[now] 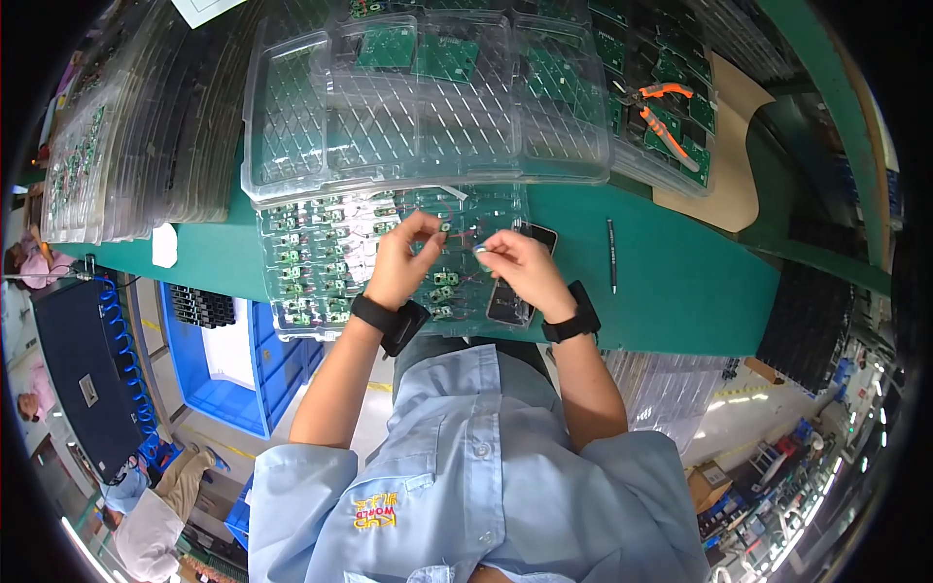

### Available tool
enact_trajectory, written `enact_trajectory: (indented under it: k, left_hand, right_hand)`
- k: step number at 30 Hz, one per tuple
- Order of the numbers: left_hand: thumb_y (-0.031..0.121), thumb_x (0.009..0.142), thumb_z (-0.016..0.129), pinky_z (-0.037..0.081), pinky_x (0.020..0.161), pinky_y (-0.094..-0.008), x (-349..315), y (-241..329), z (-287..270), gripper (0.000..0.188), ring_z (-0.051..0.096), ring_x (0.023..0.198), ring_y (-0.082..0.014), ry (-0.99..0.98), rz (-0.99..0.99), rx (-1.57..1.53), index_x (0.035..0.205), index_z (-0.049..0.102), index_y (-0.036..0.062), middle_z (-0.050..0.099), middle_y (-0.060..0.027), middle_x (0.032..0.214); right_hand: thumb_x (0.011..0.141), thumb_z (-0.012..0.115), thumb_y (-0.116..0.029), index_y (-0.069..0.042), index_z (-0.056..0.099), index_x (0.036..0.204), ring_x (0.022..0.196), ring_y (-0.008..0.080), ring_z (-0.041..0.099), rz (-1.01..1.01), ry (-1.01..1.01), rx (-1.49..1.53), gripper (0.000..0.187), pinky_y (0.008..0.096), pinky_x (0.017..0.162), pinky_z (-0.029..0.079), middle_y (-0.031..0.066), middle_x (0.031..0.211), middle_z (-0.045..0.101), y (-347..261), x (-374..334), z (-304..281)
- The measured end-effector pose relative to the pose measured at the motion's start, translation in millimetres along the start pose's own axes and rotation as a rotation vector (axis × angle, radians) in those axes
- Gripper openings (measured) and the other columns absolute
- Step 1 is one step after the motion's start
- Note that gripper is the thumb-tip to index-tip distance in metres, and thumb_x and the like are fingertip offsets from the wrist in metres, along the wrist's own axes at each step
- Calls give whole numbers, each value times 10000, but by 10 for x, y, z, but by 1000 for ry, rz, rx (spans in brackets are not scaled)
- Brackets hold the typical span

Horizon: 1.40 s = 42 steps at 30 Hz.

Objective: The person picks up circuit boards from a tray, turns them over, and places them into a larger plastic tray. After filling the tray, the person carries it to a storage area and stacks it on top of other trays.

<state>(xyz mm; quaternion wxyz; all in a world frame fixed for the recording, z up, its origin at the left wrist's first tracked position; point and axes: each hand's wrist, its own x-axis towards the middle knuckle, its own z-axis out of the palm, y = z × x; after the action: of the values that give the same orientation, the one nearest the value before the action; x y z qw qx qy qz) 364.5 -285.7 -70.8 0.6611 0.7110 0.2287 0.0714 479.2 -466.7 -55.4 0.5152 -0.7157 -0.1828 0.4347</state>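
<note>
Above a clear plastic tray, my left hand has its thumb and fingers closed in a pinch. At its fingertips is a small green circuit board. My right hand is just to the right, also pinching, with a tiny pale-blue and white piece at its fingertips, too small to name. Thin reddish wire seems to run between the two hands. Rows of small green circuit boards lie in the tray's pockets. Beside my right wrist, a dark phone-like device lies partly under the hand.
A stack of large clear trays with green boards stands behind my hands. Orange-handled pliers rest on boards at the back right. A dark pen lies on the green table. More stacked trays stand left, above a blue crate.
</note>
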Motion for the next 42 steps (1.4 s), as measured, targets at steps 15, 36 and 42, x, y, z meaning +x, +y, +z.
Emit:
enact_trajectory:
  k: [15,36,42]
  left_hand:
    - [42,750,652,422,797,-390,-71,-131,128,204,553,881,-273,-45,349,976,949,638,86,576,-70,945]
    - [127,850,513,408,892,-359,-528,-155,281,352,497,1040,-214,-124,499,1262,1169,563,-15,524,-79,1162]
    - [147,857,496,387,935,-375,-454,-230,239,353,483,1084,-220,-218,530,1272,1166,572,-8,508,-89,1214]
  right_hand:
    - [878,625,-63,-19,532,1042,775,109,637,-80,226,34,194,215,677,514,20,842,600,181,-147,-31]
    - [772,702,-184,-84,621,849,718,294,612,-210,415,-733,149,400,592,490,83,796,583,3,-194,309]
    - [817,684,-101,-44,655,940,600,113,537,-265,404,-517,139,261,535,423,45,774,591,-832,-250,-158]
